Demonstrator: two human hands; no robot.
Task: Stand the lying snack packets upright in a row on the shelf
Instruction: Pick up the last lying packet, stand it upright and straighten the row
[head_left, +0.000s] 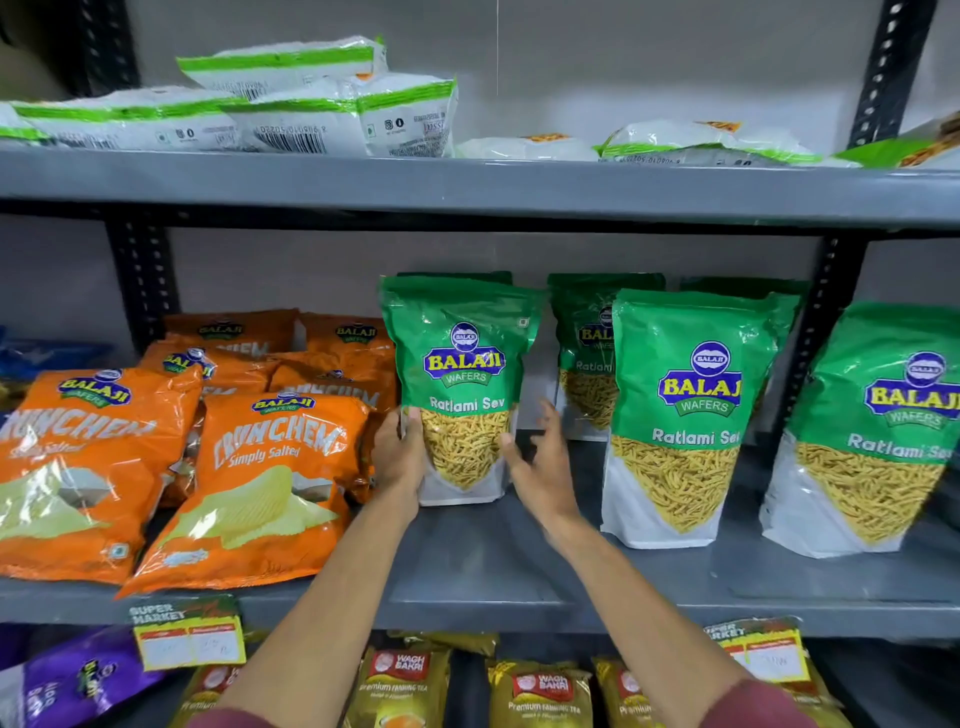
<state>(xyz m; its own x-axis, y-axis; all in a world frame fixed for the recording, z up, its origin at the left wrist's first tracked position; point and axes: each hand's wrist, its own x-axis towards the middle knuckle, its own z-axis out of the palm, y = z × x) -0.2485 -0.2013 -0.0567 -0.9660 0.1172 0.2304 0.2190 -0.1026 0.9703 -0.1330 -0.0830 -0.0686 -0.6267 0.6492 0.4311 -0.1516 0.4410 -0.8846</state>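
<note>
A green Ratlami Sev packet (462, 384) stands upright on the grey middle shelf (483, 571). My left hand (399, 457) grips its lower left edge. My right hand (540, 462) hovers just off its lower right edge, fingers spread, and is blurred. Another green packet (685, 415) stands upright to the right, a third one (878, 431) further right, and more green packets (587, 353) stand behind them. On the upper shelf several white-and-green packets (291, 104) lie flat.
Orange Crunchem crisp bags (260, 483) lean in a pile at the left of the middle shelf. Black slotted uprights (815, 338) frame the bay. Tea packets (540, 696) and price tags (189, 642) sit below the shelf's front edge.
</note>
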